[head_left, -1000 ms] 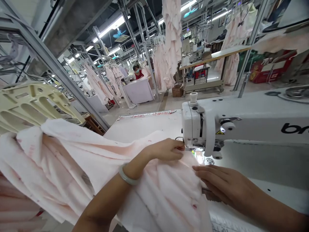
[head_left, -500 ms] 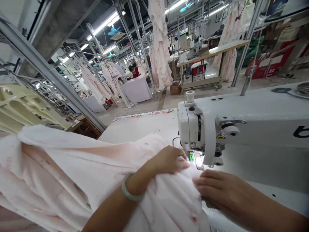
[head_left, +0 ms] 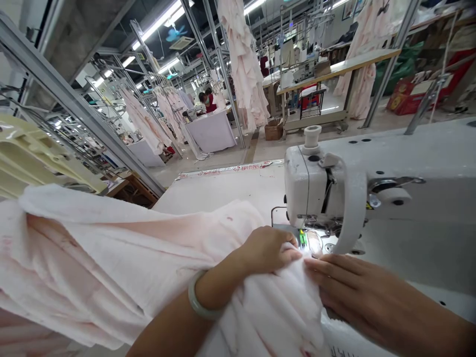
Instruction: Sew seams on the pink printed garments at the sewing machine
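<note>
Pink cloth [head_left: 111, 258] lies bunched across table top [head_left: 219, 191], bulk at 9 o'clock from hands, front edge drawn up to needle area [head_left: 310, 238] of sewing machine [head_left: 320, 188] at 2 o'clock. L hand [head_left: 269, 250], jade bangle [head_left: 199, 297] on wrist, has fingers curled narrow, gathering cloth by needle. R hand [head_left: 357, 292] is laid on cloth w/ fingers flat, close together, pressing rather than gripping.

Stitching progress cannot be told: seam line hidden by folds and hands. Most cloth is left of needle; none seen past it. Whether cloth is under foot is unclear.

Loose folds crowd needle area. Racks of hanging garments [head_left: 241, 64] stand at 12 o'clock; co-worker [head_left: 208, 101] seen at far white table [head_left: 211, 131], 11 o'clock.
</note>
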Available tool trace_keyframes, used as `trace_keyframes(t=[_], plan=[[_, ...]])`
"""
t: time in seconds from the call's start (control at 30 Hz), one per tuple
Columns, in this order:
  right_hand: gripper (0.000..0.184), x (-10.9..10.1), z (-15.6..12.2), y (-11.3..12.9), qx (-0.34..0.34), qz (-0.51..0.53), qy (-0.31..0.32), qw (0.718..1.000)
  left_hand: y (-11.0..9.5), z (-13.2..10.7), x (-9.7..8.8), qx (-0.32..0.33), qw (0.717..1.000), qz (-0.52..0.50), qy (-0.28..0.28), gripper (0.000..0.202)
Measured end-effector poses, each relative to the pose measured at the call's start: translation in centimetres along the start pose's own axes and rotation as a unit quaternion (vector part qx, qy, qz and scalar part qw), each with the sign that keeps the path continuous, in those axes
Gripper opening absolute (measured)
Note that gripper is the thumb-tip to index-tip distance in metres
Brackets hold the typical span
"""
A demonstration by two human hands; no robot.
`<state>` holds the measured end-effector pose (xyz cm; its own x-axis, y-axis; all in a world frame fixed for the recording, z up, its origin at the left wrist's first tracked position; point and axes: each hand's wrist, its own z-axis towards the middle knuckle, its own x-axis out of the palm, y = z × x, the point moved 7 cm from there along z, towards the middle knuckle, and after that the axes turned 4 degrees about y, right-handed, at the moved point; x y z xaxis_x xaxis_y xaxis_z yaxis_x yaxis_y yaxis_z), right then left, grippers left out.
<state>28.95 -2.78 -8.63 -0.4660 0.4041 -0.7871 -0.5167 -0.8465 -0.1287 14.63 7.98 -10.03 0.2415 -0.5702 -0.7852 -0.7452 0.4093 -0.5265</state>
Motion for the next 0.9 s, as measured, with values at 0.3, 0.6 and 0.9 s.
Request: trace_keyframes(t=[0.3,0.6,0.9], plan=[[0.042,1.0,-1.1,-0.9,0.028,0.014,0.034,0.999,-1.1,0.0,0.0,0.007,0.997,0.063,-0.044,0.017],[0.04,0.4,-0.3,-1.3,0.045,0.044,0.024,0.998,-1.0,0.0,0.5,-0.028,0.994,0.084,-0.065,0.012],[0.04,1.3,-1.7,-2.5,0.076,0.023,0.012,0.997,-0.7,1.2,0.7,-0.059,0.992,0.062,-0.092,0.006]])
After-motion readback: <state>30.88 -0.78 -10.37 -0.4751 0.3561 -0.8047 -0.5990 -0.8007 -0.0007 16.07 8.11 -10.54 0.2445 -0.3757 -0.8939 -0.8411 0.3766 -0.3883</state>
